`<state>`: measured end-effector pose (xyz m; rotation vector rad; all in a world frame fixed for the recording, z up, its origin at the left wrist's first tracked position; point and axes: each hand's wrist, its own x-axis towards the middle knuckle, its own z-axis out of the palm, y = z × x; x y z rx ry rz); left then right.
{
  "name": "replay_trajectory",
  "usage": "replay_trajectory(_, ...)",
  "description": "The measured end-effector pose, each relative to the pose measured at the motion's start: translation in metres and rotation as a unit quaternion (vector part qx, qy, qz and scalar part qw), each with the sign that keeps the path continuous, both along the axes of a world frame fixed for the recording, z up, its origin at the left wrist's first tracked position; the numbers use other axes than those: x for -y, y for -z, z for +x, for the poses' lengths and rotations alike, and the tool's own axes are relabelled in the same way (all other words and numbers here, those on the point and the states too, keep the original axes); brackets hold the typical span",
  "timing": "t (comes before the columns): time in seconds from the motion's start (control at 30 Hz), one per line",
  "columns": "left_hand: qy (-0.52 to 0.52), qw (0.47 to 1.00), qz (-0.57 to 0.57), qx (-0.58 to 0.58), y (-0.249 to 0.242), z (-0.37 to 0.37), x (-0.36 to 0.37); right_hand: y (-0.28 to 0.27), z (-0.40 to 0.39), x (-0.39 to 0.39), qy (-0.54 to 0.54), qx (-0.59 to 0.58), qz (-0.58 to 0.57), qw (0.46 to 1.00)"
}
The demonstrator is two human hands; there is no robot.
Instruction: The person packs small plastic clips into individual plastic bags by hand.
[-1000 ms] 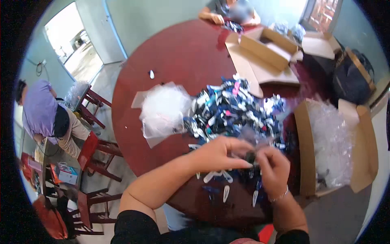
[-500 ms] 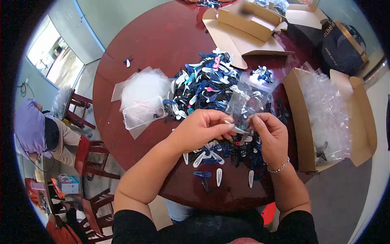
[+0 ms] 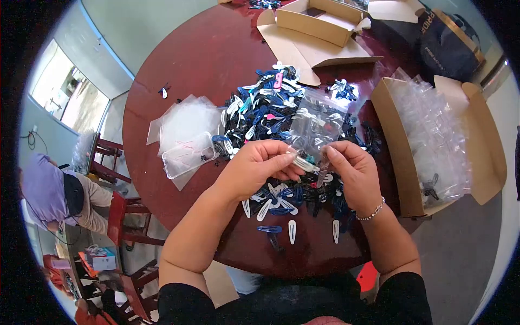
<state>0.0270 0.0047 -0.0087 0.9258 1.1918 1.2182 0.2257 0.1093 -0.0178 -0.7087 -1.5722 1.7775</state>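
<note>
- In the head view, the left hand (image 3: 264,164) pinches a few pale clips (image 3: 304,162) between thumb and fingers.
- The right hand (image 3: 355,172) has its thumb and fingers closed on the edge of a clear bag (image 3: 319,122).
- The bag lies over the pile (image 3: 254,116); whether the clips showing there are inside it or beneath it, I cannot tell.
- The pile, mostly navy, white and black clips, is on the red table (image 3: 184,59), just beyond the hands.
- Right of the pile, an open box (image 3: 398,154) holds many clear packets (image 3: 433,135), with a black clip cluster (image 3: 431,187) near its closer end.
- A far box (image 3: 314,26), also open, has a dark flat item (image 3: 314,12) inside.
- Left of the pile are clear sleeves (image 3: 189,122).
</note>
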Motion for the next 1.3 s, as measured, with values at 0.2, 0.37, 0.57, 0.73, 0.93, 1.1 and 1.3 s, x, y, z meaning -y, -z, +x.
replay_trajectory(0.2,0.011,1.0,0.011,-0.012,0.001,-0.002,0.0,-0.005,-0.004,0.004,-0.003,-0.038,-0.023,0.999)
replay_trajectory(0.37,0.012,0.999,0.02,-0.046,-0.008,0.007,0.004,-0.007,0.006,-0.003,0.02,-0.022,0.036,0.999)
replay_trajectory(0.57,-0.004,0.996,0.036,-0.082,-0.008,0.009,0.003,-0.046,0.03,-0.009,0.185,-0.044,0.191,0.963)
replay_trajectory(0.73,0.001,0.997,0.041,-0.069,-0.014,0.011,0.007,-0.079,0.088,-0.017,0.363,0.013,0.338,0.868)
replay_trajectory(0.93,-0.004,0.995,0.057,-0.079,-0.007,0.013,0.007,-0.06,0.162,-0.026,0.467,0.12,0.367,0.795)
replay_trajectory(1.1,-0.01,0.994,0.055,-0.095,-0.007,0.013,0.006,-0.034,0.185,-0.016,0.482,0.23,0.383,0.754)
replay_trajectory(1.3,-0.02,0.992,0.061,-0.107,-0.008,0.014,0.006,-0.024,0.183,-0.005,0.478,0.243,0.462,0.707)
